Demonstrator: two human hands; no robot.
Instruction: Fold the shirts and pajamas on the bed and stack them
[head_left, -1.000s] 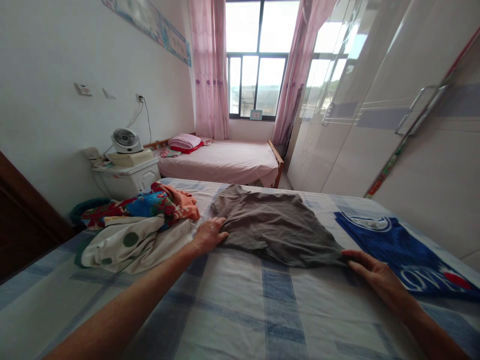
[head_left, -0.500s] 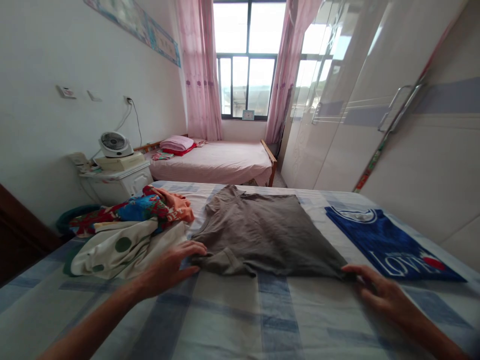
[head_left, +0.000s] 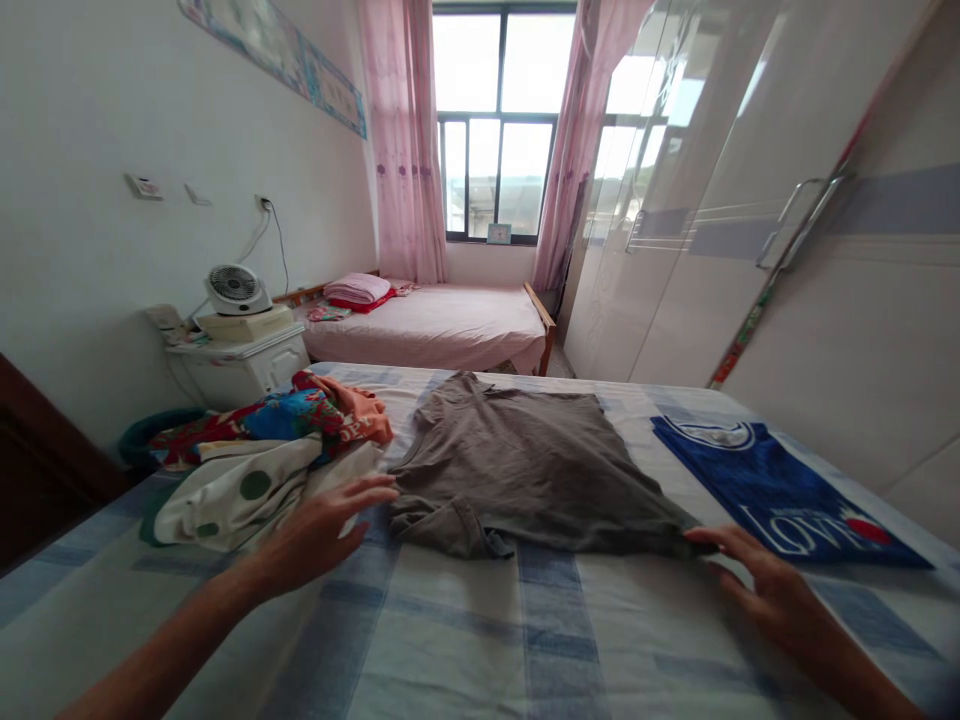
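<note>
A dark grey-brown shirt (head_left: 536, 460) lies spread on the checked bedsheet, with a folded-over part at its near left corner. Just left of that corner is my left hand (head_left: 319, 530), open, its fingers stretched out and thumb apart, holding nothing. At the shirt's near right corner, the fingertips of my right hand (head_left: 772, 590) touch the cloth; its thumb stands away from the index finger, so this hand looks open. To the right lies a folded blue shirt (head_left: 784, 490) with white lettering and a red spot.
Left of the shirt, crumpled clothes (head_left: 277, 430) lie in a heap, beside a dark green tub (head_left: 142, 435). Beyond the bed (head_left: 555, 640) are a white nightstand (head_left: 259, 362) with a fan (head_left: 236, 290), and a pink bed (head_left: 450, 325). Glossy wardrobe doors (head_left: 712, 240) line the right side.
My left hand has let go of the shirt's near left corner and moved a little left. My right thumb has come away from the index finger, whose tip stays on the near right corner.
</note>
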